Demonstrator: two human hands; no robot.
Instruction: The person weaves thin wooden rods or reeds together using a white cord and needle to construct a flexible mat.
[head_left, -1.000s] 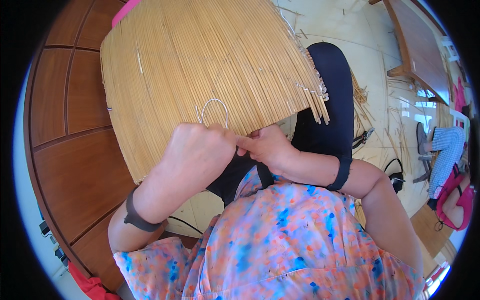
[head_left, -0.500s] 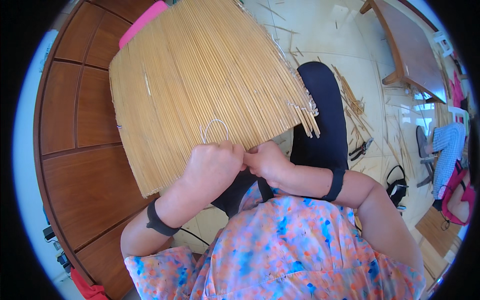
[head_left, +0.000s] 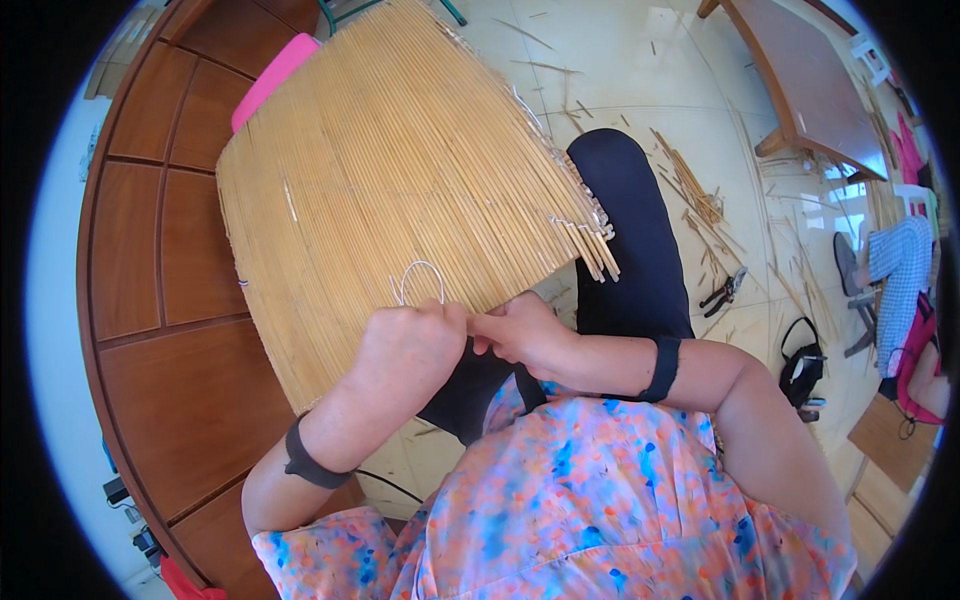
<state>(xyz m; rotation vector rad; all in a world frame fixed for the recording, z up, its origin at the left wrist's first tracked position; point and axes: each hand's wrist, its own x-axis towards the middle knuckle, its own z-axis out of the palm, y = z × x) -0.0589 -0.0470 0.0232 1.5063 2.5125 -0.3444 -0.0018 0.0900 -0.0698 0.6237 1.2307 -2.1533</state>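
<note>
A large fan-shaped mat of thin bamboo sticks (head_left: 400, 180) lies across my lap, its narrow end toward me. My left hand (head_left: 405, 350) is closed at that near edge, pinching a thin white cord (head_left: 420, 275) that loops up over the sticks. My right hand (head_left: 525, 335) is right beside it, fingers closed on the same edge of the mat, touching the left hand. Both wrists wear dark bands. My leg in black (head_left: 625, 230) shows under the mat's right side.
A wooden panelled wall (head_left: 160, 300) curves along the left. A pink seat (head_left: 270, 80) sits behind the mat. Loose bamboo sticks (head_left: 700, 200) and pliers (head_left: 725, 290) lie on the pale tiled floor, with a black bag (head_left: 805, 365), a low wooden table (head_left: 805, 80) and another seated person (head_left: 905, 300) at right.
The mat has shifted up and away in view, showing more of its far edge and the pink seat. Both hands stay closed together at the near edge by the cord loop.
</note>
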